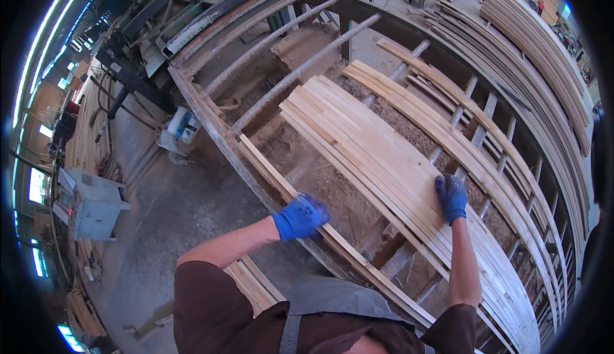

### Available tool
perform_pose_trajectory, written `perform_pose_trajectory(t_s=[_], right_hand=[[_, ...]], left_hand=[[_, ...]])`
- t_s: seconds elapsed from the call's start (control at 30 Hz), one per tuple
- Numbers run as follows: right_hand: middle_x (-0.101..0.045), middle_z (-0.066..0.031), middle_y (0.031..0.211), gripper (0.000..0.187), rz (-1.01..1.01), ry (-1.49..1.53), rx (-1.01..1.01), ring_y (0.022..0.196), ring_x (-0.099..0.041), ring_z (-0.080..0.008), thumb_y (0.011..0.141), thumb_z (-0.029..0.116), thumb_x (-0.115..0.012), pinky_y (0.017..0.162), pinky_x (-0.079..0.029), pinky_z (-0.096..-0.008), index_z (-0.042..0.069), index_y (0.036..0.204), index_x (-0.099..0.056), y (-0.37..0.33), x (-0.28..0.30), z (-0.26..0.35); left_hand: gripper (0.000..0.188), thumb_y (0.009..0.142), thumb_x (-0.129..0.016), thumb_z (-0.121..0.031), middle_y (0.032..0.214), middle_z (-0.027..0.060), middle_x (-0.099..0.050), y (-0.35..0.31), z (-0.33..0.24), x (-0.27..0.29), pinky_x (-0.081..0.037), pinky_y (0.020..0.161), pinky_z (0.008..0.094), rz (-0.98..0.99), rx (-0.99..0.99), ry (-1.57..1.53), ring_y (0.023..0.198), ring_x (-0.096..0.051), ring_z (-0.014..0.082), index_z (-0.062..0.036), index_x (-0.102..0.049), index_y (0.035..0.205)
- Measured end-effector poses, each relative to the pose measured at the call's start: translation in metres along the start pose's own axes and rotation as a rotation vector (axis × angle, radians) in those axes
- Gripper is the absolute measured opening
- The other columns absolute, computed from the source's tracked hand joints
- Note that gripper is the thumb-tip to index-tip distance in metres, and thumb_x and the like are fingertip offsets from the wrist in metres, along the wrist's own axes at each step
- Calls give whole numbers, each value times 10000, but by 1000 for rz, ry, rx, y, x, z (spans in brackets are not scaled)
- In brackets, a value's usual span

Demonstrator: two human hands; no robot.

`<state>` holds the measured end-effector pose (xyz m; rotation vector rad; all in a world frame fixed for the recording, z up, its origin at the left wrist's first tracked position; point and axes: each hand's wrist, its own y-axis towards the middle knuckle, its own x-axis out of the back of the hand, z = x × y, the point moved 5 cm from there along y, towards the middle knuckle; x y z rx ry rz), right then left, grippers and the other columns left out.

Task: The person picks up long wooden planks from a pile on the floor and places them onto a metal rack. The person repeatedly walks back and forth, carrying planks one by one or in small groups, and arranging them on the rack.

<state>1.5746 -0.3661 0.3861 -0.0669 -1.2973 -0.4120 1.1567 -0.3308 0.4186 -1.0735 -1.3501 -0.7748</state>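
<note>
Two blue-gloved hands are at work over a metal rack (its rails bend with the fisheye lens) in the head view. The left hand (pixel 302 215) is clenched around a single slat (pixel 332 239), which lies along the near rail of the rack (pixel 211 127), apart from the rest. The right hand (pixel 452 197) rests flat on the main stack (pixel 377 156) of pale slats, its fingers (pixel 455 215) spread and released, grasping nothing. That stack lies across the rack's crossbars, running from upper left to lower right. A second, thinner row (pixel 448 124) of slats lies just beyond it, further right.

Sawdust (pixel 300 143) coats the floor beneath the rack and sits heaped near the bare rollers (pixel 281 40) at the far end. A grey cabinet (pixel 93 204) stands on the concrete floor (pixel 185 213) to the left, well apart from the rack. More slats are piled in long curved rows (pixel 537 40) at the upper right. The person wears a brown shirt and a grey apron (pixel 339 296), and a few short boards (pixel 256 283) lie beside their left elbow.
</note>
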Motion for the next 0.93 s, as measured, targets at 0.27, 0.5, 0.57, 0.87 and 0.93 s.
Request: perform_pose_trajectory(t_s=[0.27, 0.5, 0.57, 0.87, 0.93], right_hand=[[-672, -179, 888, 485, -4, -68, -46, 859, -633, -364, 905, 521, -452, 776, -487, -467, 96, 925, -685, 3, -5, -3], [-667, -189, 880, 455, 103, -71, -90, 849, -630, -379, 884, 504, -495, 764, -485, -484, 88, 893, -680, -11, 1, 21], [-664, -198, 875, 438, 85, -20, -86, 852, -629, -378, 887, 478, -515, 773, -485, -477, 73, 912, -681, -27, 4, 32], [-659, -200, 845, 431, 97, 19, -44, 828, -631, -369, 886, 459, -540, 770, -486, -466, 53, 934, -680, -76, -7, 62], [-659, -200, 841, 432, 102, 19, -38, 827, -631, -370, 882, 461, -546, 770, -487, -465, 54, 936, -680, -64, -4, 64]], left_hand=[[493, 665, -742, -484, 940, 86, -625, 9, 10, -4, -410, 958, 453, -3, 13, 11, 930, -598, 275, -121, -642, 983], [562, 670, -737, -389, 1128, 143, -602, -12, 11, -18, -336, 1063, 496, -182, -66, -92, 1089, -557, 315, -88, -621, 1130], [566, 674, -729, -373, 1163, 148, -588, -20, 7, -8, -342, 1061, 494, -325, -95, -133, 1114, -543, 315, -79, -611, 1143], [541, 686, -703, -291, 1180, 127, -599, -35, 6, -24, -399, 1020, 457, -252, -29, -141, 1109, -550, 308, -87, -609, 1178], [532, 682, -699, -259, 1180, 134, -601, -39, 10, -41, -395, 1026, 459, -331, -19, -133, 1112, -552, 300, -115, -616, 1187]])
